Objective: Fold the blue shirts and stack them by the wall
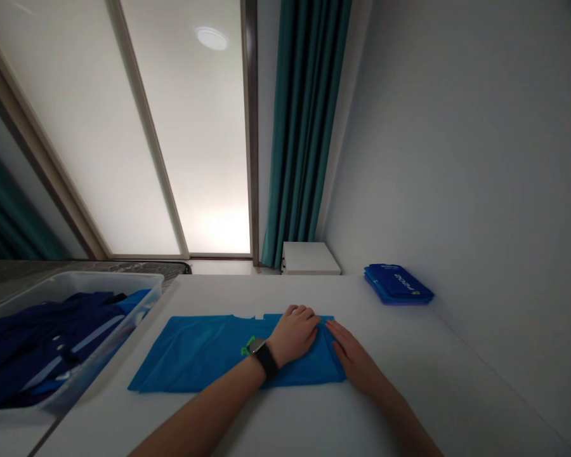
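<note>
A bright blue garment lies folded flat on the white table, long side running left to right. My left hand, with a dark watch on its wrist, rests palm down on the garment's right end, fingers curled over its far edge. Beside it, my right hand lies flat with fingers stretched out, pressing on the garment's right edge where it meets the table.
A clear plastic bin with several dark blue garments stands at the left. A stack of folded blue garments sits at the far right by the wall. A small white cabinet, teal curtain and sliding door are behind.
</note>
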Tool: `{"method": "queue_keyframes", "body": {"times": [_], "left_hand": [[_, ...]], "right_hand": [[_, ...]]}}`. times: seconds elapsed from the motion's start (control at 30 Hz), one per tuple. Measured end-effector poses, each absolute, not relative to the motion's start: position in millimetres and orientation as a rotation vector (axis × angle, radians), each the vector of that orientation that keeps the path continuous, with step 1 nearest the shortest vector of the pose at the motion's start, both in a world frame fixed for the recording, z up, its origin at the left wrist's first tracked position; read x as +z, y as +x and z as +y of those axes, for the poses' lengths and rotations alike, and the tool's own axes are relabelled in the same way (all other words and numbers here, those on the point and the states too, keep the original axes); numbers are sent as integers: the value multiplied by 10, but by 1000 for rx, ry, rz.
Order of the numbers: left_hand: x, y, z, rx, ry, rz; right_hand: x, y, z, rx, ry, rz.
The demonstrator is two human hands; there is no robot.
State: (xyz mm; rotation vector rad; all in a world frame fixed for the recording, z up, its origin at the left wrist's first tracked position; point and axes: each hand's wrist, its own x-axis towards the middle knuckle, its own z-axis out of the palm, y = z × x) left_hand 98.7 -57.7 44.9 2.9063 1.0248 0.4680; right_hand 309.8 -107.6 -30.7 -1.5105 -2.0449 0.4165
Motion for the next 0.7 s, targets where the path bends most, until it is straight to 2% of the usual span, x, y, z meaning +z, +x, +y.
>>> {"method": "queue_keyframes", "body": {"times": [0.37,0.7], "left_hand": [[335,1158,-352,322,2909,933],[281,1155,-332,375,2827,992]], "right_hand": [[-202,3000,-1256,161,-1716,-2347],[-176,3011,-1269,219,-1699,-2307]]}}
